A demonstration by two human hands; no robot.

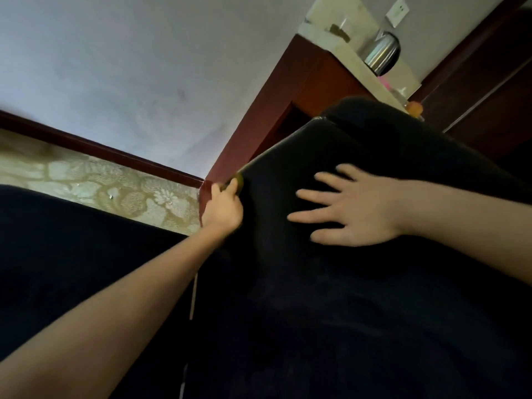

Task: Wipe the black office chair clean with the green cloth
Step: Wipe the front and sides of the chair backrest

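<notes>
Ahead, the black upholstered office chair (331, 283) is filling the view. At its left edge the left hand (223, 210) is curling its grip around the green cloth (238, 180); the right hand (357, 207) is lying flat, fingers spread, on the upholstery. A steel kettle (381, 51) is standing behind.

Single head-worn wide-angle view, close over the black office chair (331, 283) and rolled hard to one side.
The camera looks forward and down from the person's head, so near that the chair's dark surface fills the lower and right of the frame. The left hand (223, 210) reaches in from the bottom-left corner, gripping the green cloth (237, 181) near centre; the right hand (354, 208) enters from the right edge. The tilt sets the baseboard (100, 151) diagonally, with a kettle (381, 51) far off at top right.
</notes>
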